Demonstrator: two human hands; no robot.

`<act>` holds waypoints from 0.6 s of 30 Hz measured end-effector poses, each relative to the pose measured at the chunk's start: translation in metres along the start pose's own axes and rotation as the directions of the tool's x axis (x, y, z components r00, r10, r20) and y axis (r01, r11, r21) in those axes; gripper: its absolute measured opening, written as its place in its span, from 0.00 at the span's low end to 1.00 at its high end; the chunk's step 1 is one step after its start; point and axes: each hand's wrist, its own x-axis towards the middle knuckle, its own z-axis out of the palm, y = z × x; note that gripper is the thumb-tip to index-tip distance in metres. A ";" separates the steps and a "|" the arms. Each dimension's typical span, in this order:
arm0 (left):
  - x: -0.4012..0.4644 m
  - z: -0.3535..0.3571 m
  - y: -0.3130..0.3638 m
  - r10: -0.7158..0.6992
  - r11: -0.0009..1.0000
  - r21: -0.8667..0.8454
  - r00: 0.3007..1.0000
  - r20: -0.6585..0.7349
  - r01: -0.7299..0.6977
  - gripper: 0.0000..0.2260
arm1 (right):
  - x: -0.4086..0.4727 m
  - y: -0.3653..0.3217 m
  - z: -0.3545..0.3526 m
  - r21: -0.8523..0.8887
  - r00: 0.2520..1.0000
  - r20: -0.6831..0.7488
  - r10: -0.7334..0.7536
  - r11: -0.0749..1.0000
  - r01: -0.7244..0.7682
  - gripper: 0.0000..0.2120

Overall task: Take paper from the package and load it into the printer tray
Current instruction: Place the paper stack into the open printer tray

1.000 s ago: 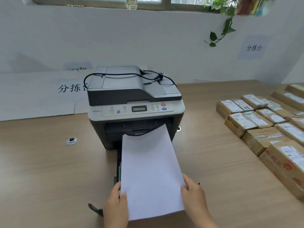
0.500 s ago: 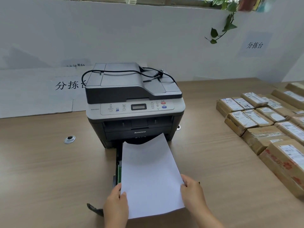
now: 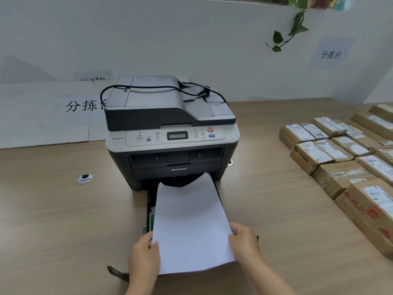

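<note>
Lowered and slid forward since a second ago: paper (image 3: pixel 191 224), far edge now at the printer (image 3: pixel 172 133) mouth. Nearest, left hand (image 3: pixel 144 258) and right hand (image 3: pixel 244 241) pinched shut on its near side edges. Beyond the grip, flat over the pulled-out tray (image 3: pixel 150 209)

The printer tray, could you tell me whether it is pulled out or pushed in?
Pulled out: the tray juts from the printer front, under paper held by both hands.
</note>
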 end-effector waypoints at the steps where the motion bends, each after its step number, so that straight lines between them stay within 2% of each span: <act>1: 0.001 0.000 -0.001 -0.004 1.000 0.003 1.000 -0.003 0.004 0.17 | 0.003 0.000 0.002 -0.001 1.000 0.007 -0.003 1.000 0.003 0.20; 7: 0.013 0.001 0.002 0.057 0.998 -0.002 0.998 -0.037 -0.058 0.16 | 0.016 -0.005 0.010 -0.026 0.999 0.032 -0.024 0.999 0.025 0.21; 11: 0.020 0.002 0.005 0.053 0.998 -0.027 0.997 -0.058 -0.055 0.17 | 0.025 -0.015 0.012 0.011 0.996 0.064 -0.058 0.998 0.058 0.24; 18: 0.034 0.012 0.013 0.066 0.995 -0.073 0.997 -0.047 -0.070 0.18 | 0.042 -0.015 0.016 0.005 0.996 0.045 -0.078 0.997 0.078 0.24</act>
